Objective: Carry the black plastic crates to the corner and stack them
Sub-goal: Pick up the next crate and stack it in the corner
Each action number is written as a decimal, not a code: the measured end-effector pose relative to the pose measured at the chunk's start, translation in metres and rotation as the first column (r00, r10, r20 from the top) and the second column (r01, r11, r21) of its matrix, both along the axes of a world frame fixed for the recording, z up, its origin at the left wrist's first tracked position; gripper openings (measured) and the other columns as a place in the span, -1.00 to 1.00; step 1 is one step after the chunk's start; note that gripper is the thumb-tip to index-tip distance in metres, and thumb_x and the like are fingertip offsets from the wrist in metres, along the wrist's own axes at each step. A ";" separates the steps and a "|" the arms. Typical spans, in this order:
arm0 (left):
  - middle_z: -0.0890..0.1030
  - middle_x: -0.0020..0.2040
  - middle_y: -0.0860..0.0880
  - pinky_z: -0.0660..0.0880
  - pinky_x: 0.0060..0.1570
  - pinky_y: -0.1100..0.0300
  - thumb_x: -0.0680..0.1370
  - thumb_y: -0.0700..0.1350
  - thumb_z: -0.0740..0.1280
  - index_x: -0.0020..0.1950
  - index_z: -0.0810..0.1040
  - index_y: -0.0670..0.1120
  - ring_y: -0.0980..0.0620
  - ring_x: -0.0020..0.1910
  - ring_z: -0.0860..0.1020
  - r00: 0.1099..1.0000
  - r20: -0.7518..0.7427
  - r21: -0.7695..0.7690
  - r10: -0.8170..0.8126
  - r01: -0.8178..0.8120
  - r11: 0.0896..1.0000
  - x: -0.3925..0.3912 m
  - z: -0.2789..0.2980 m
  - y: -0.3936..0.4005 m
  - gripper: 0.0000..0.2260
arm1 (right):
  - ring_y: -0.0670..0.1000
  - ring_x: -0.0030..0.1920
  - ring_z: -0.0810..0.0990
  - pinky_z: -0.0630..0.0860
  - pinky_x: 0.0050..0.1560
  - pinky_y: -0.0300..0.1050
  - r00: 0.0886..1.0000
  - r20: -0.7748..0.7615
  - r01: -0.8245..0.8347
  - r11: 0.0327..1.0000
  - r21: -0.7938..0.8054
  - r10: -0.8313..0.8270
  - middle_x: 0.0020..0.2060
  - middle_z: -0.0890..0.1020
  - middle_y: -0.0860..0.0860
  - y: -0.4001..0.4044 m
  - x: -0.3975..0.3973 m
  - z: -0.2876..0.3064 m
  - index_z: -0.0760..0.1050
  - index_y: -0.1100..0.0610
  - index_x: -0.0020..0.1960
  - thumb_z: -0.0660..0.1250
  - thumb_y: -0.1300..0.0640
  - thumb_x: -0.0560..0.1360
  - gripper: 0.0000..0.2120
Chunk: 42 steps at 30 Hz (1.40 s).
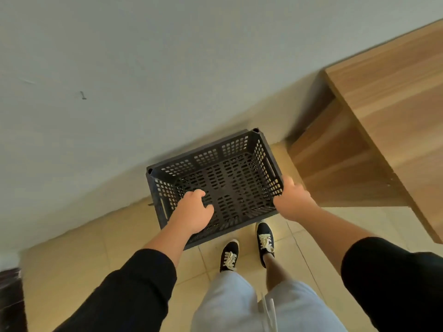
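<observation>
Both hands, left hand [193, 213] and right hand [293, 200], grasp black crate [230, 173] between wall [119, 68] and wooden desk [388, 111]

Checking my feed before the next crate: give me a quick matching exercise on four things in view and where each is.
Things:
1. black crate
2. left hand
3. right hand
4. wooden table

Places:
A. on the crate's right near corner
B. against the wall, right of the crate
C. over the crate's near left part
D. by the wall, ahead of the shoes

Pairs: 1-D, 2-C, 3-A, 4-B
</observation>
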<state>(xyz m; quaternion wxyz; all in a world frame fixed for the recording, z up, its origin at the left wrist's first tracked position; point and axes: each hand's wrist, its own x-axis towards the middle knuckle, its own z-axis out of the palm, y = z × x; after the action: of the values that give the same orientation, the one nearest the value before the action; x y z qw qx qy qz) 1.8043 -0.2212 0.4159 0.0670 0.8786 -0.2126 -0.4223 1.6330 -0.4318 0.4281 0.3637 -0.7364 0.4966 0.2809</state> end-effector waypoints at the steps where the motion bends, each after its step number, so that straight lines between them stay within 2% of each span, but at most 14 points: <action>1: 0.33 0.59 -0.08 0.48 0.36 -0.12 0.68 0.10 0.26 0.63 0.32 0.00 -0.15 0.42 0.49 0.999 -0.016 -0.009 -0.047 0.047 0.999 -0.006 0.009 -0.004 -0.48 | 0.26 0.29 0.50 0.57 0.25 0.27 1.000 0.016 0.021 1.000 0.000 -0.021 0.35 0.45 0.19 0.007 -0.008 0.011 0.06 0.00 0.66 0.23 0.11 0.60 -0.32; 5: 0.34 0.59 -0.07 0.47 0.39 -0.11 0.69 0.11 0.25 0.62 0.32 0.00 -0.14 0.46 0.45 0.975 -0.025 -0.036 -0.219 0.218 0.975 -0.025 0.043 -0.013 -0.49 | 0.25 0.31 0.50 0.55 0.26 0.19 0.989 0.046 0.142 0.990 -0.011 -0.141 0.40 0.44 0.18 0.035 -0.044 0.050 0.13 0.03 0.63 0.21 0.11 0.64 -0.41; 8: 0.34 0.59 -0.07 0.47 0.38 -0.11 0.70 0.11 0.24 0.63 0.32 0.01 -0.14 0.45 0.44 0.943 0.008 -0.050 -0.332 0.332 0.942 -0.033 0.065 -0.017 -0.49 | 0.27 0.29 0.52 0.56 0.27 0.22 0.966 0.059 0.254 0.966 -0.057 -0.251 0.44 0.40 0.21 0.056 -0.080 0.067 0.19 0.09 0.59 0.19 0.10 0.65 -0.47; 12: 0.37 0.57 -0.06 0.49 0.33 -0.06 0.69 0.12 0.23 0.63 0.32 0.01 -0.12 0.42 0.47 0.894 0.048 -0.060 -0.446 0.448 0.892 -0.052 0.087 -0.025 -0.49 | 0.29 0.37 0.50 0.55 0.27 0.13 0.923 0.075 0.383 0.918 -0.107 -0.377 0.54 0.36 0.20 0.089 -0.127 0.087 0.09 0.08 0.67 0.21 0.10 0.63 -0.36; 19: 0.39 0.57 -0.06 0.46 0.29 0.00 0.69 0.12 0.24 0.63 0.34 0.00 -0.11 0.41 0.49 0.740 0.044 -0.103 -0.671 0.671 0.734 -0.140 0.125 -0.045 -0.48 | 0.30 0.46 0.43 0.49 0.30 0.09 0.808 0.116 0.590 0.792 -0.159 -0.578 0.58 0.32 0.20 0.142 -0.223 0.118 0.09 0.10 0.69 0.21 0.09 0.67 -0.37; 22: 0.39 0.57 -0.06 0.47 0.19 0.06 0.70 0.11 0.24 0.62 0.34 -0.03 -0.08 0.33 0.52 0.642 0.058 -0.117 -0.764 0.765 0.633 -0.197 0.140 -0.056 -0.49 | 0.30 0.46 0.41 0.46 0.33 0.13 0.747 0.156 0.665 0.725 -0.177 -0.646 0.56 0.34 0.19 0.158 -0.274 0.130 0.12 0.08 0.68 0.22 0.07 0.67 -0.38; 27: 0.41 0.53 -0.07 0.54 0.16 0.05 0.69 0.11 0.23 0.60 0.35 -0.03 -0.04 0.22 0.55 0.474 0.101 -0.148 -0.875 0.877 0.458 -0.326 0.155 -0.062 -0.51 | 0.26 0.49 0.37 0.43 0.37 0.13 0.656 0.191 0.754 0.624 -0.206 -0.730 0.54 0.37 0.16 0.199 -0.385 0.147 0.15 0.05 0.66 0.21 0.02 0.67 -0.40; 32: 0.43 0.55 -0.09 0.48 0.38 -0.06 0.68 0.06 0.24 0.61 0.36 -0.05 -0.12 0.43 0.49 0.228 0.138 -0.170 -0.964 0.964 0.204 -0.490 0.163 -0.040 -0.50 | 0.24 0.49 0.36 0.43 0.36 0.15 0.537 0.178 0.834 0.488 -0.255 -0.824 0.53 0.38 0.12 0.262 -0.520 0.164 0.15 0.02 0.66 0.20 0.00 0.66 -0.40; 36: 0.41 0.56 -0.09 0.40 0.47 -0.09 0.69 0.06 0.26 0.62 0.33 -0.04 -0.12 0.50 0.42 0.019 0.194 -0.169 -0.981 0.986 -0.014 -0.604 0.174 -0.021 -0.49 | 0.25 0.48 0.36 0.42 0.40 0.17 0.364 0.168 0.909 0.310 -0.279 -0.916 0.53 0.37 0.15 0.314 -0.618 0.175 0.16 0.04 0.65 0.23 -0.03 0.66 -0.39; 42: 0.42 0.55 -0.09 0.43 0.43 -0.06 0.70 0.05 0.26 0.62 0.34 -0.04 -0.13 0.48 0.44 -0.238 0.247 -0.138 -0.939 0.951 -0.277 -0.737 0.184 -0.002 -0.51 | 0.24 0.45 0.39 0.46 0.36 0.19 0.082 0.203 0.964 0.026 -0.265 -0.976 0.49 0.40 0.14 0.381 -0.720 0.176 0.20 0.03 0.62 0.24 -0.02 0.64 -0.41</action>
<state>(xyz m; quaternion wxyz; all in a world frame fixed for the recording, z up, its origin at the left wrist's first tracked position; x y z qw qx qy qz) 1.0671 -0.2237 0.6002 -0.1721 0.3597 -0.8798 -0.2586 0.9128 -0.0507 0.6040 0.3179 -0.2474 0.9079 -0.1160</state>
